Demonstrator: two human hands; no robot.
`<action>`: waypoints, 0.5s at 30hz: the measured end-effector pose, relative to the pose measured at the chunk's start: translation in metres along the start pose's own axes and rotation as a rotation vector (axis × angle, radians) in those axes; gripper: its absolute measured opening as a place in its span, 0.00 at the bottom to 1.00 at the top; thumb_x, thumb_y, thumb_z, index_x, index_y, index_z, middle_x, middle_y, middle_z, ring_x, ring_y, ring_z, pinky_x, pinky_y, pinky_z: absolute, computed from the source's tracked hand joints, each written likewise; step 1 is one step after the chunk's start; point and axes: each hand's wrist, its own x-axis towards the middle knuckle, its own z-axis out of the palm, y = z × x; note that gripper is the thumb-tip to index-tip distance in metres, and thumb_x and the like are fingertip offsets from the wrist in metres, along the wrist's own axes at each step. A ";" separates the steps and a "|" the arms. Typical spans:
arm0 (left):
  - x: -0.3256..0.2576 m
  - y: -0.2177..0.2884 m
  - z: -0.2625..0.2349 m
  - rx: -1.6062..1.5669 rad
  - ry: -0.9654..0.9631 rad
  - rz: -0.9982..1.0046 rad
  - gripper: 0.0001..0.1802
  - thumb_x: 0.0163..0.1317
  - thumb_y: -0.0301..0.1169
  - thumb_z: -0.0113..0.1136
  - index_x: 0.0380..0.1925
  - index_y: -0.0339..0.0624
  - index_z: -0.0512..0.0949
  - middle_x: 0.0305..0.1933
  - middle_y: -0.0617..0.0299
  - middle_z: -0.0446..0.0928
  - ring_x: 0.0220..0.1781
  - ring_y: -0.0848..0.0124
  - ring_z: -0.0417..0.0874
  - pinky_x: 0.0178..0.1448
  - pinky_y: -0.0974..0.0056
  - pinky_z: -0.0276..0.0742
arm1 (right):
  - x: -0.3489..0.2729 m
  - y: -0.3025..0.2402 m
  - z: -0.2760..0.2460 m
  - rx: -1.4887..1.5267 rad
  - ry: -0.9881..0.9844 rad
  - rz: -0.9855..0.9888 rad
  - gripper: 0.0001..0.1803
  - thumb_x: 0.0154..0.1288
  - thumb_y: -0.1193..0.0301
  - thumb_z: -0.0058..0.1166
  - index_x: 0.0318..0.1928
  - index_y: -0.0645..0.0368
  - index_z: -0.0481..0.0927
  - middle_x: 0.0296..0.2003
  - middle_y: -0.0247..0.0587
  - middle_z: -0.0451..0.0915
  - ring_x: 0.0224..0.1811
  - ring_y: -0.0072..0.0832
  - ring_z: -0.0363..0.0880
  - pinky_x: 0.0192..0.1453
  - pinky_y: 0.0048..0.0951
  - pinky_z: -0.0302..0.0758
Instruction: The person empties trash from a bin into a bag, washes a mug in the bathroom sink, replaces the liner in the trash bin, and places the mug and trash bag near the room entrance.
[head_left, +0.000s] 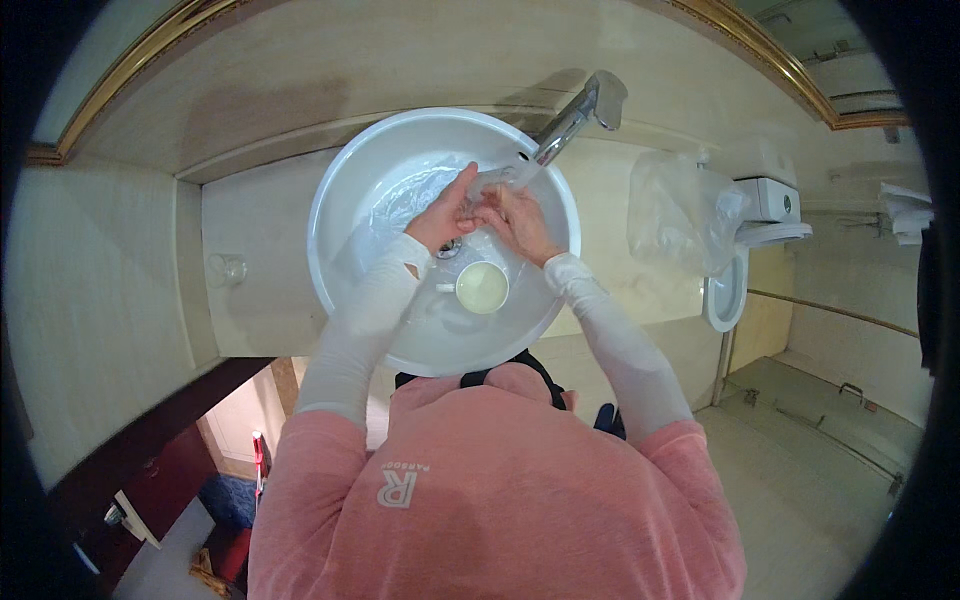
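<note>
My left hand [447, 214] and my right hand [518, 222] meet over the round white basin [330, 200], just below the spout of the chrome faucet [568, 125]. Fingers of both hands are bent in toward each other, while one digit of the left hand points up. A clear, shiny patch shows between them; whether it is a glass or just running water, I cannot tell. Close below the hands, a white cup [482, 288] with a handle sits in the basin, pale inside. Beside it the metal drain [449, 248] is partly covered by the left hand.
Water ripples in the basin's left part. On the counter [255, 220] to the left stands a small clear glass [226, 268]. A clear plastic bag [680, 215] lies on the right, near a white toilet [727, 290]. Gold-framed mirrors [180, 30] line the wall behind.
</note>
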 end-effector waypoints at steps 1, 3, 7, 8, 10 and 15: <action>-0.002 0.004 -0.002 0.026 -0.097 -0.160 0.31 0.59 0.56 0.52 0.58 0.57 0.60 0.45 0.62 0.73 0.38 0.72 0.75 0.33 0.70 0.69 | 0.000 0.004 -0.007 -0.184 -0.137 -0.279 0.13 0.62 0.65 0.52 0.40 0.61 0.73 0.32 0.48 0.81 0.34 0.42 0.81 0.39 0.37 0.74; 0.003 -0.017 0.030 -0.055 0.005 -0.055 0.31 0.60 0.57 0.51 0.57 0.53 0.61 0.44 0.60 0.74 0.36 0.73 0.75 0.32 0.72 0.69 | 0.005 0.000 0.007 0.227 -0.039 0.133 0.13 0.62 0.64 0.52 0.41 0.61 0.72 0.32 0.48 0.81 0.33 0.42 0.81 0.39 0.36 0.74; -0.001 -0.017 -0.005 -0.016 0.207 0.219 0.30 0.61 0.57 0.49 0.52 0.45 0.68 0.42 0.57 0.74 0.34 0.73 0.77 0.33 0.72 0.71 | -0.001 -0.019 0.015 0.035 -0.014 0.043 0.14 0.62 0.65 0.52 0.43 0.61 0.69 0.31 0.47 0.81 0.32 0.41 0.81 0.36 0.35 0.74; 0.009 -0.008 -0.047 -0.181 -0.322 -0.019 0.29 0.60 0.57 0.50 0.53 0.49 0.66 0.43 0.59 0.74 0.36 0.72 0.76 0.37 0.69 0.72 | 0.005 -0.002 0.013 -0.157 -0.167 -0.354 0.14 0.62 0.65 0.52 0.42 0.61 0.69 0.31 0.47 0.81 0.30 0.42 0.81 0.33 0.36 0.74; 0.005 -0.015 -0.025 -0.159 -0.094 -0.213 0.29 0.60 0.54 0.53 0.56 0.55 0.62 0.44 0.63 0.73 0.40 0.70 0.74 0.42 0.64 0.72 | -0.008 0.008 0.005 -0.044 -0.177 -0.148 0.15 0.61 0.64 0.54 0.42 0.61 0.69 0.30 0.47 0.81 0.30 0.42 0.80 0.34 0.36 0.73; -0.007 -0.030 0.019 0.039 0.247 0.187 0.26 0.60 0.51 0.52 0.54 0.54 0.63 0.43 0.61 0.73 0.40 0.70 0.74 0.36 0.65 0.73 | -0.007 -0.011 0.017 0.592 0.048 0.467 0.18 0.57 0.61 0.58 0.41 0.59 0.70 0.31 0.46 0.81 0.34 0.44 0.79 0.43 0.38 0.70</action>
